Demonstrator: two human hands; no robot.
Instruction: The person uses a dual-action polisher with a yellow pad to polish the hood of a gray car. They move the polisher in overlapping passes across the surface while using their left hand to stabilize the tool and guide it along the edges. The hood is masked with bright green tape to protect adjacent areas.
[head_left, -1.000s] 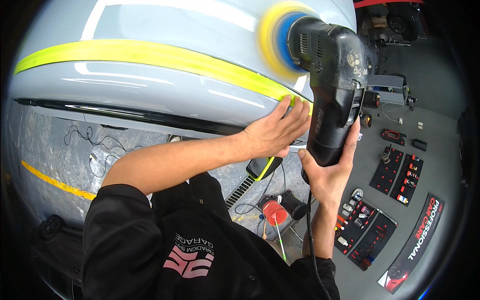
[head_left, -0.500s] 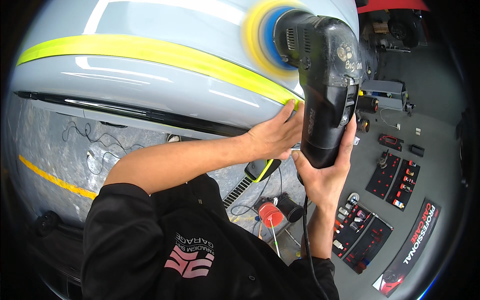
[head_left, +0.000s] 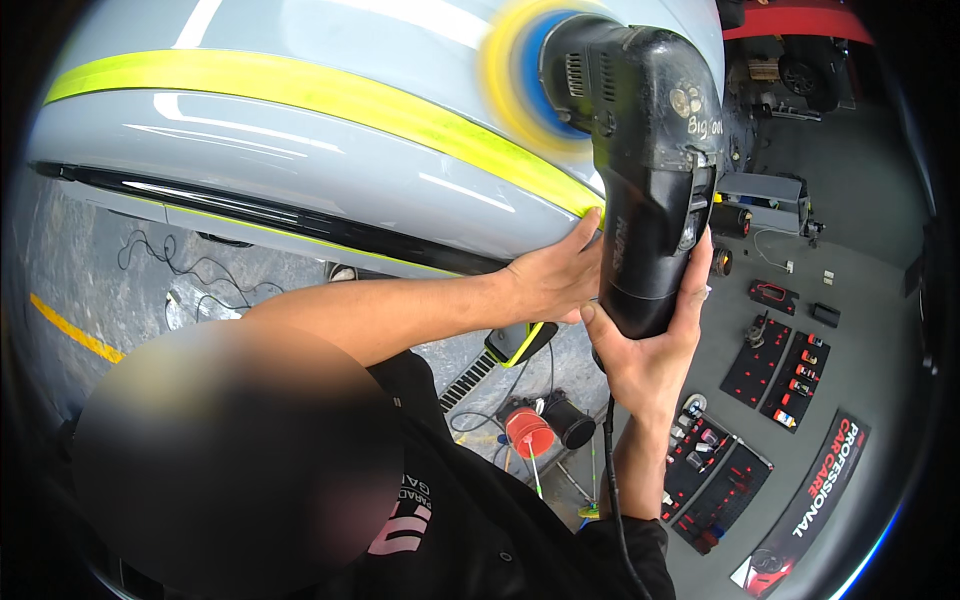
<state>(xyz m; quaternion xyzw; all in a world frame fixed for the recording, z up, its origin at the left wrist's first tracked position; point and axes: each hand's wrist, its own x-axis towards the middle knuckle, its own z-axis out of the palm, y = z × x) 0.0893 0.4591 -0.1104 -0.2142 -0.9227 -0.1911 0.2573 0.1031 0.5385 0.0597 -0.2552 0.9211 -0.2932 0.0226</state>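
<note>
My right hand (head_left: pixel 650 360) is closed round the lower end of a black electric polisher (head_left: pixel 655 190), thumb on one side and fingers on the other. The polisher's blue backing plate and yellow foam pad (head_left: pixel 505 75) are smeared by spinning, against the glossy grey car panel (head_left: pixel 330 30). My left hand (head_left: pixel 550 280) lies at the panel's edge beside the polisher, thumb stretched toward the end of a bright yellow-green stripe (head_left: pixel 300 90). The polisher hides part of its other fingers. From the polisher's lower end a black cord (head_left: pixel 612 480) runs down along my right forearm.
Below the panel is a dark glossy trim strip (head_left: pixel 220 212). An orange-red bucket (head_left: pixel 528 432) and a black bucket (head_left: pixel 572 424) stand on the floor. Loose cable (head_left: pixel 190 262) lies at left; tool panels (head_left: pixel 760 360), a banner (head_left: pixel 805 505) and a grey cart (head_left: pixel 765 200) are at right.
The view has shifted slightly, and a blurred round patch now covers the lower left. Both hands stay in nearly the same places, with the polisher pad smeared in both frames.
</note>
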